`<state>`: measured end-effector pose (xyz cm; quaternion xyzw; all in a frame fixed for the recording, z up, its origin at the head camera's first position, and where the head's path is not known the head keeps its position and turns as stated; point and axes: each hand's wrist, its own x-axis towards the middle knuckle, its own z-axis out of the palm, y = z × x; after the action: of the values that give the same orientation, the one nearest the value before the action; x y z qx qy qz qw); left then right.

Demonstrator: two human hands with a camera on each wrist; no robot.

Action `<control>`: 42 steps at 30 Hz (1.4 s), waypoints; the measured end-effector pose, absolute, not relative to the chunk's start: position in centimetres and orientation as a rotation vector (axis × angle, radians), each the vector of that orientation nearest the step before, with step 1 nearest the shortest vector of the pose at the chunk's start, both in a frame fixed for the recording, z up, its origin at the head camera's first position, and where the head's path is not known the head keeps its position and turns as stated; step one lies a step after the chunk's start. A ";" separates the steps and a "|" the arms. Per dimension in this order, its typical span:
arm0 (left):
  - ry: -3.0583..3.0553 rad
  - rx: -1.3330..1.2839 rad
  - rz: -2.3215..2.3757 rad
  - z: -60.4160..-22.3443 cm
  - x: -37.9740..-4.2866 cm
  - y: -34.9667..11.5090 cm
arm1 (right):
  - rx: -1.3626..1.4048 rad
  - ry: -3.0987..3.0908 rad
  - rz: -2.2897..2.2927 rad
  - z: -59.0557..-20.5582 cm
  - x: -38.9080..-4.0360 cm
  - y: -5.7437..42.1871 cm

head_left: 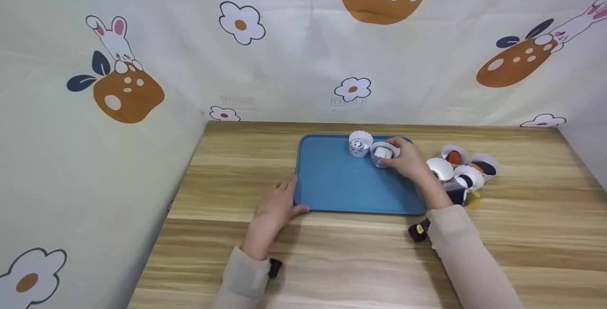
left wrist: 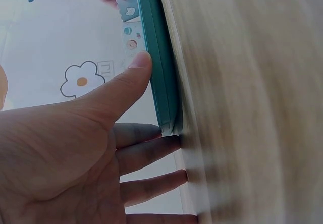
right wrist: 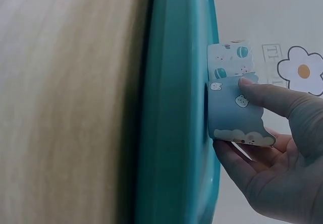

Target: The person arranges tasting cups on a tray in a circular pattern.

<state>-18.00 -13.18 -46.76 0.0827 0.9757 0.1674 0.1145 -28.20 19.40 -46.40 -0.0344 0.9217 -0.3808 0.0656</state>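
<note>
A blue rectangular tray lies on the wooden table. Toward its back right, my right hand grips a blue-grey paper cup between thumb and fingers. White bear faces are printed on that cup, and something white sits inside. Right behind it, to the left, stands a white patterned paper cup with a small pale item in it. My left hand touches the tray's front left corner. In the left wrist view its thumb rests along the tray's edge, and the other fingers extend straight by the corner.
Right of the tray several paper cups are bunched together, one holding an orange-red item. A yellow-orange piece lies at their front. Patterned sheeting closes off the table's back and sides.
</note>
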 end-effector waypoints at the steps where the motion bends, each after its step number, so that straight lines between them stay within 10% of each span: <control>1: 2.864 0.244 0.491 -46.8 -18.0 -13.2 | -0.103 2.778 -1.150 -46.4 -28.2 19.4; 42: 2.860 0.247 0.486 -46.6 -18.0 -13.3 | -0.105 2.767 -1.212 -45.2 -27.5 19.7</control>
<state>-17.99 -13.29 -46.59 0.0844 0.9759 0.1657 0.1146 -27.49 19.71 -45.22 -0.0345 0.9139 -0.4001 0.0595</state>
